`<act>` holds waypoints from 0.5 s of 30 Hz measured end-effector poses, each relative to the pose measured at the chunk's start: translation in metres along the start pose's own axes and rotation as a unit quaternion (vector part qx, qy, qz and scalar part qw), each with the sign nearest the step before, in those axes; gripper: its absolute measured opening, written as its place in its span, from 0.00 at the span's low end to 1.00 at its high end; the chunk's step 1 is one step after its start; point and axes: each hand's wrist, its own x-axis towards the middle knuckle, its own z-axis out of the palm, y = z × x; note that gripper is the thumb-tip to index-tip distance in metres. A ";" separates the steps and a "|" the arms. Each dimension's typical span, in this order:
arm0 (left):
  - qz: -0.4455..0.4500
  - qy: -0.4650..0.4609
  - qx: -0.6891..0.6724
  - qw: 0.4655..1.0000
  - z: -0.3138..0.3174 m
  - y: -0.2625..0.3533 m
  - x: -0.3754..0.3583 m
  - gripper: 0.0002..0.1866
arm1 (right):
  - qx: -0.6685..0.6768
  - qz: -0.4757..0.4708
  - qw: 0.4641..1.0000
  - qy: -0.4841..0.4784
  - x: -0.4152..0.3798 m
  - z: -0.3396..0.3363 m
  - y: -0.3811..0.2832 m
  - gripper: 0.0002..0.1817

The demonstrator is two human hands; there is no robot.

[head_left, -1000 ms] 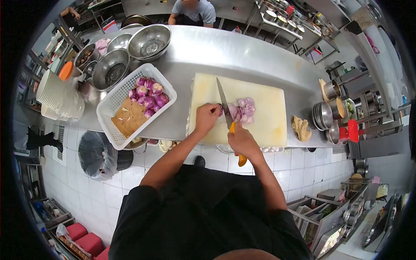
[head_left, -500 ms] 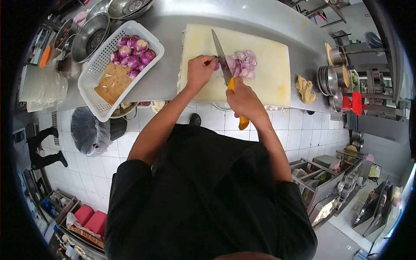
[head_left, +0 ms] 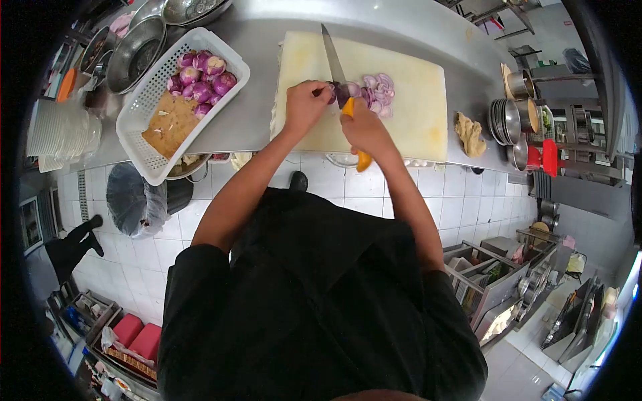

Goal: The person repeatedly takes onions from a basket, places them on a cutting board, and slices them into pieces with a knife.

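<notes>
Head view. L hand [head_left: 306,108] over L half of a pale-yellow rectangular cutting board [head_left: 411,137]: fingers bent inward, nearly closed, tips gripping a small dark-purple onion piece [head_left: 331,93] just L of the blade. R hand [head_left: 368,127] wrapped tight round the orange handle of a long, tapering steel knife [head_left: 333,59]; blade points away from the person, tip angled slightly L, handle end projecting below the fist nr the board's near edge. Blade-to-board contact: cannot tell. R of blade, a loose pile of pale-purple onion slices [head_left: 380,95] lies on the board, approx. mid-board.

Board rests on a grey metal surface [head_left: 251,127]. To its L, well apart from the hands: a white perforated plastic basket [head_left: 131,123], set aslant, w/ whole glossy-purple onions [head_left: 200,77] grouped at the far end & a flat brown sheet [head_left: 170,130] nearer. To R of board, just beside it: a knobbly tan lump [head_left: 470,135]. Farther R, a stack of round steel bowls [head_left: 501,121]; far L, stacked white containers [head_left: 61,130], partly under clear plastic.
</notes>
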 end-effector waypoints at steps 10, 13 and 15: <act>-0.010 -0.007 0.009 1.000 -0.001 0.001 -0.002 0.09 | -0.133 -0.076 0.985 0.077 0.012 0.053 0.048 0.21; -0.027 -0.008 -0.010 1.000 0.004 -0.014 0.000 0.11 | -0.044 -0.046 0.997 0.050 0.023 0.037 0.035 0.21; -0.028 -0.022 -0.008 0.999 0.000 -0.007 -0.002 0.11 | 0.007 0.001 1.000 -0.004 0.008 0.008 0.003 0.20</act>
